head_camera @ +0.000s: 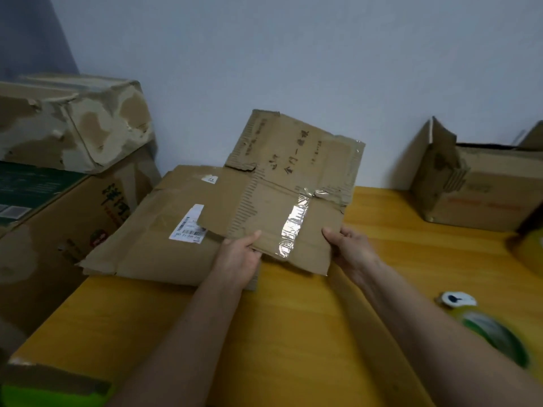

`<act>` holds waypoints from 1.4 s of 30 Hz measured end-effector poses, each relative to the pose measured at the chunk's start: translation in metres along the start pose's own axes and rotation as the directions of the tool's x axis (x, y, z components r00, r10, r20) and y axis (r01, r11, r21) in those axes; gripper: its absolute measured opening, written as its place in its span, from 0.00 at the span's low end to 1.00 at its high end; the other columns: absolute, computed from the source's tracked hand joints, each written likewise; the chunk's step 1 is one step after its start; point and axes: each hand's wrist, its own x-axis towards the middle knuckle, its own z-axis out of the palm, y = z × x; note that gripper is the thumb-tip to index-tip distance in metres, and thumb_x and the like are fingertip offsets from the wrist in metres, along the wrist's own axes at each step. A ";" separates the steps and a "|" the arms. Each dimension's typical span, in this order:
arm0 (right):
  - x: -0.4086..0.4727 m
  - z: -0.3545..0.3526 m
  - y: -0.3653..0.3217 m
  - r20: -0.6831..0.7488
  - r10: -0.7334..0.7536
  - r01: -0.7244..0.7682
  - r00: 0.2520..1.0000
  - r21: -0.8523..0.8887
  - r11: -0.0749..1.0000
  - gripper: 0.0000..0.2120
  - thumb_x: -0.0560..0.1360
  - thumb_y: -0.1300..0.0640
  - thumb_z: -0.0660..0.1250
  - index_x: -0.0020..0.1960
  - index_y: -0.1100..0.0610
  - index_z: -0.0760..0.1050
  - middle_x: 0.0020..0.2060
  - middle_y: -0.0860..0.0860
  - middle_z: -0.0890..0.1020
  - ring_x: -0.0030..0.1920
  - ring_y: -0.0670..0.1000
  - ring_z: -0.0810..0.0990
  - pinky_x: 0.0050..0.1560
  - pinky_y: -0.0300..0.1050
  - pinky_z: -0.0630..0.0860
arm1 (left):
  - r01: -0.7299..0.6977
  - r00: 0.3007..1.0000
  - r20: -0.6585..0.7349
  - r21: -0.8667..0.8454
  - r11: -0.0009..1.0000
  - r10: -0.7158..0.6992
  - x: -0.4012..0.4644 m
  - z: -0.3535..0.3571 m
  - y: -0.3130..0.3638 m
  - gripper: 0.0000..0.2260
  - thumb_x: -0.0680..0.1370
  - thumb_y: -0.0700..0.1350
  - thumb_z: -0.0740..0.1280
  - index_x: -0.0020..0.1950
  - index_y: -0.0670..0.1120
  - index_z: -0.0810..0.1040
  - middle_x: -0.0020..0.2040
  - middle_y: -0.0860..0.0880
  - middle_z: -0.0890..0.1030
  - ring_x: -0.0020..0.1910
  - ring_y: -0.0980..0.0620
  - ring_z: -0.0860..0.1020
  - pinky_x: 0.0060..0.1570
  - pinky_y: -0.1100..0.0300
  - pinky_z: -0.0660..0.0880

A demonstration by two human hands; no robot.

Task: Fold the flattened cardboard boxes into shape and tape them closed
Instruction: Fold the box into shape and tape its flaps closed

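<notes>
While both hands grip the near edge of a flattened cardboard box (289, 183), I read this as the very start of one box: my left hand (239, 259) pinches the near left corner with the thumb on top, and my right hand (349, 248) curls round the near right corner. That flat piece, marked with handwriting and strips of old clear tape, is tilted up off the wooden bench (293, 318), its far end raised toward the wall. It overlaps a second flattened box (164, 230) with a barcode label, which lies beneath and to the left, waiting its turn.

Nothing on the held piece is yet opened into shape, so folding the flaps and taping all remain. An upright box (476, 189) with raised flaps stands at the far right of the bench; I judge it shaped but not closed, though I cannot tell for certain. A stack of battered boxes (70, 171) sits at the left.

Near my right forearm a green and yellow roll, probably the packing tape (487, 327), is badly blurred. A yellowish object at the right edge is cut off, and the underside of the held cardboard and my fingers beneath it are hidden.
</notes>
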 end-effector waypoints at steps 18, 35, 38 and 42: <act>-0.082 -0.083 -0.034 -0.218 -0.170 0.150 0.961 -0.105 0.983 0.09 0.76 0.66 0.66 0.56 0.64 0.73 0.49 0.62 0.80 0.46 0.56 0.77 0.49 0.55 0.76 | -0.097 0.791 -0.387 0.686 0.721 0.474 -0.077 0.061 -0.025 0.36 0.70 0.40 0.76 0.73 0.41 0.62 0.71 0.40 0.68 0.69 0.40 0.69 0.69 0.45 0.68; -0.126 -0.103 -0.072 0.099 -0.439 0.450 0.893 -0.143 0.882 0.14 0.73 0.65 0.70 0.37 0.55 0.66 0.28 0.44 0.79 0.33 0.42 0.80 0.33 0.37 0.76 | -0.428 0.884 0.210 0.720 0.546 0.417 -0.106 0.174 -0.069 0.26 0.77 0.65 0.60 0.71 0.54 0.68 0.64 0.54 0.75 0.66 0.47 0.73 0.58 0.55 0.70; -0.132 -0.100 -0.081 0.120 -0.413 0.427 0.903 -0.132 0.895 0.13 0.72 0.54 0.72 0.39 0.59 0.69 0.41 0.58 0.82 0.44 0.54 0.81 0.48 0.54 0.78 | -0.305 0.912 0.045 0.742 0.598 0.409 -0.102 0.172 -0.058 0.27 0.80 0.63 0.56 0.70 0.46 0.70 0.65 0.46 0.75 0.62 0.43 0.75 0.59 0.50 0.74; -0.139 -0.092 -0.092 0.147 -0.376 0.395 0.915 -0.137 0.908 0.20 0.74 0.53 0.70 0.57 0.69 0.73 0.50 0.62 0.82 0.46 0.54 0.82 0.54 0.56 0.78 | -0.358 0.890 0.095 0.753 0.552 0.447 -0.102 0.165 -0.050 0.23 0.83 0.56 0.55 0.71 0.43 0.69 0.68 0.44 0.73 0.66 0.43 0.72 0.63 0.52 0.69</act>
